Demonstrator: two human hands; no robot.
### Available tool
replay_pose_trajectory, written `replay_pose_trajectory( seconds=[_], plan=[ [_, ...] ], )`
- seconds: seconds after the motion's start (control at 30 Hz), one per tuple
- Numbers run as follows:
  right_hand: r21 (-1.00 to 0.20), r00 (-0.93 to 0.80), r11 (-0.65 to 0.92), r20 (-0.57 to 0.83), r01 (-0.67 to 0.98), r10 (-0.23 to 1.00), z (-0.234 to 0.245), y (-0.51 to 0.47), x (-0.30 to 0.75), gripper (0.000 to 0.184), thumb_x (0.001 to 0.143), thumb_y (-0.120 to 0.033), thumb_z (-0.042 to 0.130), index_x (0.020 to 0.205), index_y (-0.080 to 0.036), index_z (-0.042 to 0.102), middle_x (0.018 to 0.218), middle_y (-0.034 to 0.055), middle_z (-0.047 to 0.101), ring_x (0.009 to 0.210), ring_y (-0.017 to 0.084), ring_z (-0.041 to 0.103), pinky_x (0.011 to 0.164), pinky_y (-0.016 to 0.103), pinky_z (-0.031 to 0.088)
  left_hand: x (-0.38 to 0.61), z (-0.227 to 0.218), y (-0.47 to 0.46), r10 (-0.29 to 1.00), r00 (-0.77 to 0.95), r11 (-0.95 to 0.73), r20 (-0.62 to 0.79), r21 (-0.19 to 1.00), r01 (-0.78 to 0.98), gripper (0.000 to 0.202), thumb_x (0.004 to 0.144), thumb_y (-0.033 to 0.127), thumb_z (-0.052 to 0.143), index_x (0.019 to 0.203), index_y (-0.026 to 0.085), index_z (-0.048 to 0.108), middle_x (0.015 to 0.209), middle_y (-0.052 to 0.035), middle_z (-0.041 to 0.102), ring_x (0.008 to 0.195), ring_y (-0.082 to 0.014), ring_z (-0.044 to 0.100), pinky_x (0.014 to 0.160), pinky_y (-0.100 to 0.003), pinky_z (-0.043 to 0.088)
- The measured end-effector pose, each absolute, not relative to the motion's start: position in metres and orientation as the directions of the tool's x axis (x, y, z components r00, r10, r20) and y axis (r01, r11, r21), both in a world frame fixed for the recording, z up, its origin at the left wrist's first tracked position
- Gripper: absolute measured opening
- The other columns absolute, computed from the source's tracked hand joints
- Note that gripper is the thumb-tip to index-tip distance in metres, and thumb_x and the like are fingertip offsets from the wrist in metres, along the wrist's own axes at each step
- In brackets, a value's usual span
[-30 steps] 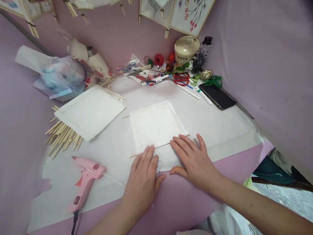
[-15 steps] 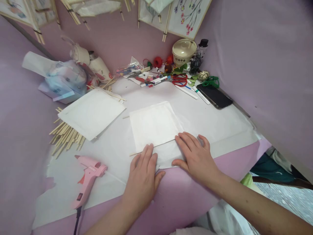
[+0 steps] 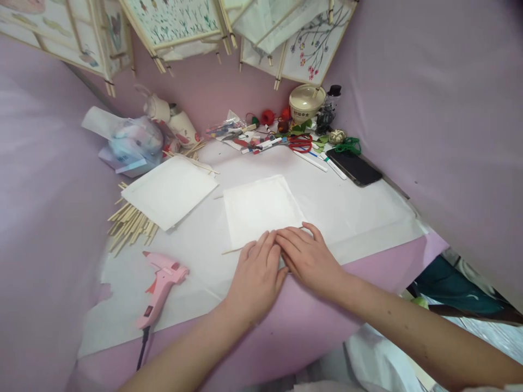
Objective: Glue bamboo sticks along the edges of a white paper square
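Observation:
A white square of paper [image 3: 261, 207] lies flat in front of me, with a thin wooden stick [image 3: 231, 251] along its near edge. Another stick end [image 3: 219, 197] pokes out past the far left side. My left hand [image 3: 261, 267] rests on the near edge, palm down, its fingers stretched out over the stick. Beside it, touching its fingertips, my right hand [image 3: 308, 258] lies flat on the same edge with fingers extended. The middle of the near edge is hidden beneath both hands.
A pink hot glue gun [image 3: 165, 277] lies at left, its cord running forward. Behind it, white sheets [image 3: 171, 190] cover a pile of wooden sticks [image 3: 133, 223]. Scissors [image 3: 300, 143], markers and a phone [image 3: 354, 166] sit at the back right. Decorated lanterns [image 3: 180, 24] hang above.
My right hand has slid left along the paper's near edge until it meets the left hand. The left hand has shifted slightly right along the edge. The camera view has tilted up.

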State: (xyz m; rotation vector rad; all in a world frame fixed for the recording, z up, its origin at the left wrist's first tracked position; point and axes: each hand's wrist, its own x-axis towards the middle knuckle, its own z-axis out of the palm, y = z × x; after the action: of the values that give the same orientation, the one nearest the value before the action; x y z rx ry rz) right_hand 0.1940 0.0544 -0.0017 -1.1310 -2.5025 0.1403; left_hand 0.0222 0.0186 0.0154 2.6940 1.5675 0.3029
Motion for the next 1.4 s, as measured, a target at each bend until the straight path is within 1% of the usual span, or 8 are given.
replay_pose_trajectory(
  seconds=[0.2,0.4,0.5,0.7,0.97,1.17,1.3,1.4],
  plan=[
    [-0.260,-0.518,0.607,0.337,0.751,0.786,-0.008,0.060,0.208,0.032,0.097,-0.020,0.042,0.126,-0.016,0.055,0.130,0.0110,0.063,0.123,0.022,0.053,0.112,0.046,0.024,0.015,0.008,0.021,0.878,0.464,-0.477,0.118,0.116,0.872,0.029,0.095,0.033,0.052,0.115,0.013,0.056,0.148,-0.0194,0.047,0.138,-0.0322,0.043,0.103,-0.051,0.040],
    [-0.304,-0.477,0.551,0.287,0.777,0.831,-0.011,0.058,0.231,0.048,0.097,-0.025,0.042,0.143,-0.015,0.036,0.139,0.0120,0.057,0.131,0.022,0.050,0.116,0.047,0.021,-0.018,0.000,0.008,0.899,0.413,-0.428,0.148,0.089,0.899,0.053,0.096,0.041,0.050,0.140,0.011,0.041,0.152,-0.0220,0.040,0.143,-0.0324,0.035,0.111,-0.055,0.036],
    [-0.298,-0.487,0.558,0.281,0.775,0.827,-0.014,0.056,0.233,0.053,0.097,-0.025,0.041,0.148,-0.016,0.029,0.144,0.0134,0.052,0.134,0.023,0.047,0.112,0.048,0.025,-0.028,-0.006,0.002,0.907,0.387,-0.404,0.166,0.083,0.911,0.066,0.096,0.046,0.049,0.150,0.013,0.028,0.155,-0.0218,0.035,0.146,-0.0324,0.030,0.112,-0.056,0.035],
    [-0.254,-0.465,0.540,0.302,0.802,0.832,-0.018,0.062,0.229,0.049,0.098,-0.030,0.040,0.145,-0.015,0.034,0.143,0.0192,0.051,0.126,0.027,0.051,0.097,0.046,0.033,-0.027,-0.007,0.001,0.921,0.371,-0.380,0.116,0.069,0.923,0.072,0.094,0.049,0.050,0.151,0.012,0.025,0.157,-0.0254,0.028,0.145,-0.0354,0.030,0.111,-0.057,0.037],
    [-0.286,-0.438,0.534,0.336,0.796,0.834,-0.006,0.061,0.223,0.053,0.096,-0.030,0.045,0.146,-0.015,0.035,0.143,0.0182,0.049,0.131,0.029,0.044,0.104,0.048,0.029,-0.015,0.006,0.000,0.913,0.384,-0.395,0.138,0.064,0.916,0.076,0.092,0.051,0.054,0.152,0.015,0.024,0.159,-0.0220,0.025,0.149,-0.0361,0.017,0.114,-0.062,0.026],
    [-0.281,-0.633,0.694,0.285,0.663,0.720,-0.002,0.052,0.194,0.045,0.098,-0.027,0.041,0.141,-0.015,0.045,0.140,0.0118,0.056,0.131,0.022,0.046,0.114,0.046,0.021,0.012,0.007,0.012,0.872,0.481,-0.489,0.084,0.155,0.859,0.075,0.091,0.055,0.054,0.148,0.012,0.033,0.151,-0.0209,0.043,0.144,-0.0322,0.034,0.112,-0.052,0.033],
    [-0.244,-0.558,0.621,0.283,0.745,0.780,-0.010,0.054,0.208,0.046,0.099,-0.031,0.041,0.141,-0.013,0.044,0.140,0.0131,0.056,0.131,0.023,0.048,0.114,0.047,0.022,-0.002,0.002,0.008,0.912,0.398,-0.407,0.101,0.082,0.910,0.066,0.092,0.049,0.055,0.143,0.010,0.040,0.150,-0.0223,0.042,0.141,-0.0344,0.038,0.108,-0.054,0.037],
    [-0.212,-0.503,0.567,0.287,0.796,0.815,-0.014,0.054,0.227,0.049,0.099,-0.034,0.043,0.143,-0.012,0.041,0.142,0.0140,0.054,0.132,0.023,0.047,0.115,0.048,0.022,-0.019,-0.004,-0.001,0.912,0.384,-0.394,0.143,0.052,0.917,0.070,0.092,0.050,0.054,0.146,0.009,0.034,0.152,-0.0239,0.039,0.143,-0.0350,0.034,0.111,-0.055,0.035]
  ],
)
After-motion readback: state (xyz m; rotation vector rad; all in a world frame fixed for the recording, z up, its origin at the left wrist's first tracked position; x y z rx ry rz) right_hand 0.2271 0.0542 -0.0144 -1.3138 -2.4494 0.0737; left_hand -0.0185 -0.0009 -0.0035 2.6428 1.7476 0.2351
